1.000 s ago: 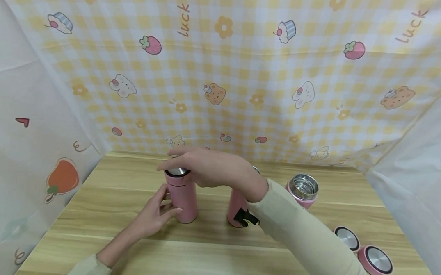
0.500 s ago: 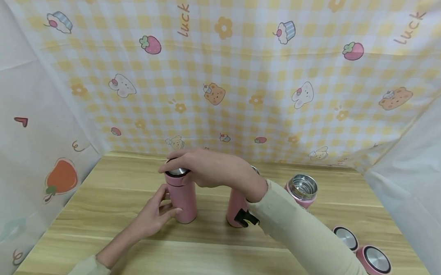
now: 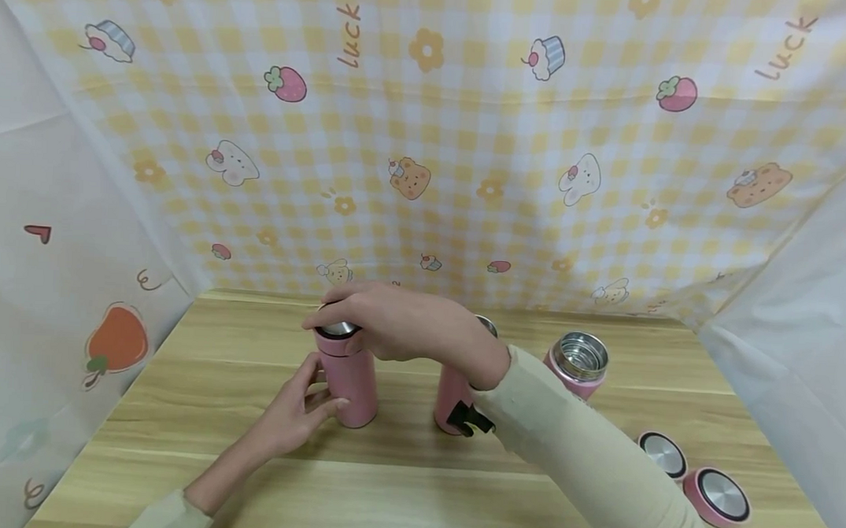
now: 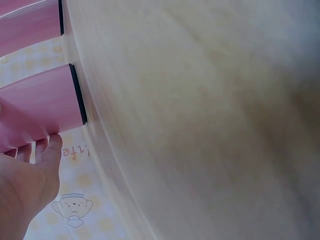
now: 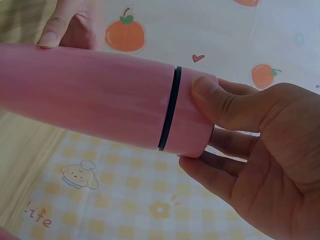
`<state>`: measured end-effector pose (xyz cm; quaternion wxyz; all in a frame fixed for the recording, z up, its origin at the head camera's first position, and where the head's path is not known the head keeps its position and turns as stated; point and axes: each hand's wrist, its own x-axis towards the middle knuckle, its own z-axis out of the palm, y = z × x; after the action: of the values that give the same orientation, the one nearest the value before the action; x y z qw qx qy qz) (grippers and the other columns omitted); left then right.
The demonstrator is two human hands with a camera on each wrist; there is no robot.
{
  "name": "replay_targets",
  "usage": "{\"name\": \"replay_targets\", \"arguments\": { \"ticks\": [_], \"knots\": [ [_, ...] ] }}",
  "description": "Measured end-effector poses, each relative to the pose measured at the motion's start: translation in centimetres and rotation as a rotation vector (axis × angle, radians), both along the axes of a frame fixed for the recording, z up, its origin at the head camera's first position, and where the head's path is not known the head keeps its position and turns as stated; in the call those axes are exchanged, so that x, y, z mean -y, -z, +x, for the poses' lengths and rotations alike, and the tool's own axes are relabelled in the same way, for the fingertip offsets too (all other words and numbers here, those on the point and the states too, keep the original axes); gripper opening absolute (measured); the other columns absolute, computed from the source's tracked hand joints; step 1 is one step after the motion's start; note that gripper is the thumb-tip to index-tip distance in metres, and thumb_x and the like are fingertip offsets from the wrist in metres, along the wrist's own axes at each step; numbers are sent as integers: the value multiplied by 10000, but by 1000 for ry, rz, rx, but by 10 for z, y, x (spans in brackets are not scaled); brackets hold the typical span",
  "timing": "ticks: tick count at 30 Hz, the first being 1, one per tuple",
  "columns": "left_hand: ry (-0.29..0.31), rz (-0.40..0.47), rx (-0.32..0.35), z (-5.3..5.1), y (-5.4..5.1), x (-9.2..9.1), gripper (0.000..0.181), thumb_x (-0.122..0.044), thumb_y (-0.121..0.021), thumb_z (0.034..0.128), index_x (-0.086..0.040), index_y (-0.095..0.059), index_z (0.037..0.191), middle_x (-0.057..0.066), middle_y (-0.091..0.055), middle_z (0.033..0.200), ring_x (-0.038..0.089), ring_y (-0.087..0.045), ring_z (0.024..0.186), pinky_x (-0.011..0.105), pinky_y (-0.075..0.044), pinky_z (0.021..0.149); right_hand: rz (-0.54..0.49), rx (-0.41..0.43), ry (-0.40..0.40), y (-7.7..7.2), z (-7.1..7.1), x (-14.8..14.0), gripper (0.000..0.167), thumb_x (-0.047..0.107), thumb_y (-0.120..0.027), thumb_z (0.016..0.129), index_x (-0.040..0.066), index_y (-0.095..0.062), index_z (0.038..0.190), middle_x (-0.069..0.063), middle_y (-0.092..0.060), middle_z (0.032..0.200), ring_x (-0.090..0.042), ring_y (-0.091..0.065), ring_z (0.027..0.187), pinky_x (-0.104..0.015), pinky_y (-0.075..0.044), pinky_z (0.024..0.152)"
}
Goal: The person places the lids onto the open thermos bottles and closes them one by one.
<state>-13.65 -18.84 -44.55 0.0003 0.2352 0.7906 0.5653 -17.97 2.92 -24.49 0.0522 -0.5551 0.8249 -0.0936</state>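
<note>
- The head camera looks forward and down from above, farthest off, taking in the desk (image 3: 385, 491), left hand (image 3: 296, 412), right hand (image 3: 399, 322) and checked cloth (image 3: 464, 140).
- The left wrist camera sits low and near, turned sideways: desk across the frame's right, pink bottle (image 4: 42, 102) at left.
- The right wrist camera, close and sideways, faces the lid (image 5: 192, 120), with white sheet (image 5: 225, 30) behind.
- All three share that bottle and the left hand.

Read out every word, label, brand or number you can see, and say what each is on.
"luck", twice, on the yellow gingham cloth.
"life", on the same cloth.
Small marks low on the cloth: too small to read.
None shows on the pink flasks.
</note>
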Motion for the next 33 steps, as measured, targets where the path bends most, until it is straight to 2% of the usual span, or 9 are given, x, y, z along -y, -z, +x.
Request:
{"name": "replay_targets", "arguments": {
  "ticks": [11,18,27,33],
  "knots": [
    [-5,-11,-1,1,0,0,586,-93,-710,965,-132,-375,1444,129,-487,1417,372,-499,1287,446,-482,1032,18,-89,17,0,4,3,545,99,-773,919,162,-601,1433,-56,-584,1304,-152,-561,1126,-147,-467,850],
    [-17,-16,16,2,1,-1,587,-115,-723,961,-161,-381,1436,97,-491,1408,347,-503,1282,424,-485,1031,43,-102,64,-1,6,6,535,149,-770,932,186,-599,1437,-61,-596,1294,-157,-576,1106,-165,-481,820],
    [-26,-2,15,3,1,-2,548,-97,-715,962,-130,-402,1410,112,-504,1385,341,-510,1273,415,-478,1039,36,-112,130,0,9,10,514,184,-788,924,214,-626,1410,-40,-615,1159,-149,-577,906,-199,-491,694],
    [-32,-7,11,3,0,-2,513,-89,-710,964,-113,-415,1383,122,-509,1368,344,-518,1263,424,-478,1038,23,-97,115,-1,7,8,462,197,-759,949,211,-633,1393,-20,-591,1080,-129,-532,860,-195,-473,670]
  ]
}}
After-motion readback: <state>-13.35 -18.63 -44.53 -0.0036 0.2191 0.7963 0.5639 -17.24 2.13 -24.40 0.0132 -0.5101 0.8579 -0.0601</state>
